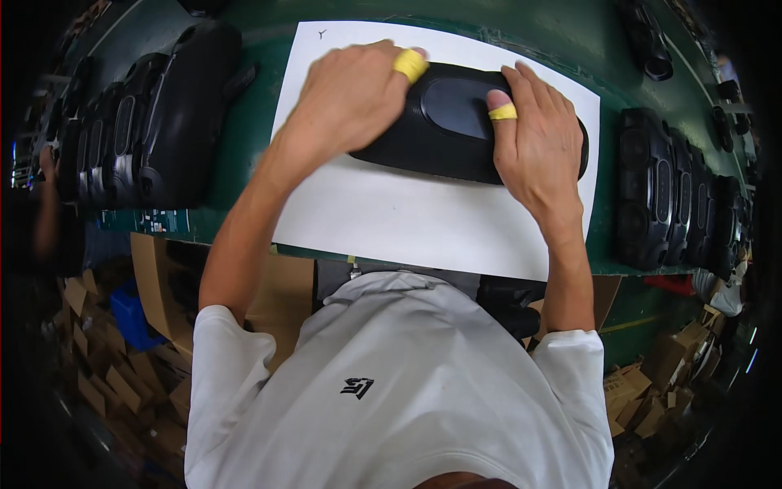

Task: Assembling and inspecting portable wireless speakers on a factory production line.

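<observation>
A long, black, rounded speaker (440, 155) lies on a white sheet (407, 212), with a smooth, glossy oval panel (463, 107) facing up. My left hand (350, 99) is closed over its far left part, with yellow tape wrapped around the thumb; the other fingertips are hidden. Around the right end, my right hand (539, 138) grips with its fingers over the far edge. Its thumb, also banded with yellow tape, rests on top beside the glossy panel. The speaker's underside is out of sight.
The sheet covers part of a green workbench (252, 155). Several black speaker housings (191, 114) stand in a row on the left, with more housings (648, 191) on the right. Below are cardboard pieces (126, 383) and a blue bin (134, 314). Another person's arm (47, 204) shows far left.
</observation>
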`<state>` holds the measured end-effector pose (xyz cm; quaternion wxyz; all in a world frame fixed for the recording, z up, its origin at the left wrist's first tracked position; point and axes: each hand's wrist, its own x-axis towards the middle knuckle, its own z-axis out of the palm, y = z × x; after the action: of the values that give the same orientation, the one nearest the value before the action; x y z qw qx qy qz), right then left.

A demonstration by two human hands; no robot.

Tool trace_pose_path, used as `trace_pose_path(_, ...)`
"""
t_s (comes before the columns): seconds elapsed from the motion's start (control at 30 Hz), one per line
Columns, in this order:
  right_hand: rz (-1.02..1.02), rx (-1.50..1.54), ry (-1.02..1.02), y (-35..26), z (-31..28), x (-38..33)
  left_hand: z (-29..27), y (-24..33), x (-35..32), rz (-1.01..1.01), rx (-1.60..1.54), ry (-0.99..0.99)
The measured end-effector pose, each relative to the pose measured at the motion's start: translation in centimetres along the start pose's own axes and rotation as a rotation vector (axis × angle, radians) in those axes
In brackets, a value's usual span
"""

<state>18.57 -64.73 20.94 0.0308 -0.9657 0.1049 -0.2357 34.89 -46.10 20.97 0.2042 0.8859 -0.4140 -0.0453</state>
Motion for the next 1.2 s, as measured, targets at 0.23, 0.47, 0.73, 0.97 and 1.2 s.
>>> trace_pose_path(0.23, 0.028, 0.134, 0.106, -0.5, 0.4, 0.7, -0.2, 2.8, 0.3, 0.015, 0.105, 0.073)
trace_pose_path(0.47, -0.146, 0.269, -0.139, 2.4, -2.7, -1.0, -0.5, 1.8, -0.6, 0.181, -0.071, 0.051)
trace_pose_path(0.73, -0.084, 0.341, -0.135, 2.2, -1.8, -1.1, -1.7, 2.6, -1.0, 0.255, -0.120, -0.141)
trace_pose_path(0.97, -0.040, 0.337, -0.086, 1.6, -2.1, -1.0, -2.0, 2.7, 0.5, 0.269, -0.208, -0.167)
trace_pose_path(1.2, -0.122, 0.414, -0.161, 8.4, -3.8, -2.6, -2.3, 3.2, -1.0, 0.213, -0.198, -0.149)
